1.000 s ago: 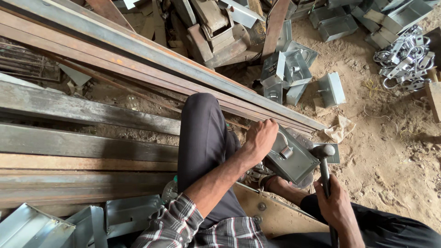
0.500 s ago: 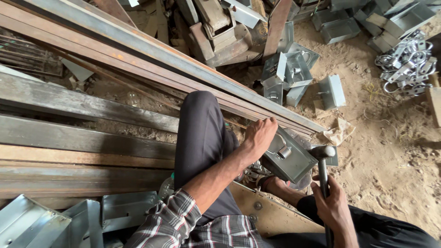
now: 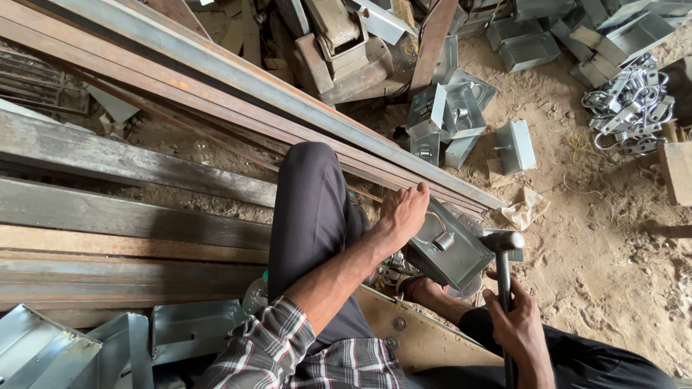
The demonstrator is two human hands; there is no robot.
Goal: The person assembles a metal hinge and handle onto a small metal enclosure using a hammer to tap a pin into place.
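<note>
- i see the grey metal box low in the middle of the scene, tilted, its flat face turned up and a small curved handle on that face.
- my left hand lies over the box's far left edge, fingers curled down against it, steadying it.
- my right hand is closed round the shaft of a hammer; the hammer's dark head sits just beside the box's right corner, and i cannot tell whether it touches.
- a bare foot shows under the near side of the box, resting by a wooden board.
- my knee in dark trousers rises just left of the left hand, with a checked sleeve nearer still.
- long rusty steel rails run slantwise from far left down behind the box; flatter bars lie at left.
- further off, more folded metal boxes sit on the sandy ground, and a heap of shiny metal clamps lies far right.
- near left, bent sheet-metal pieces are stacked.
</note>
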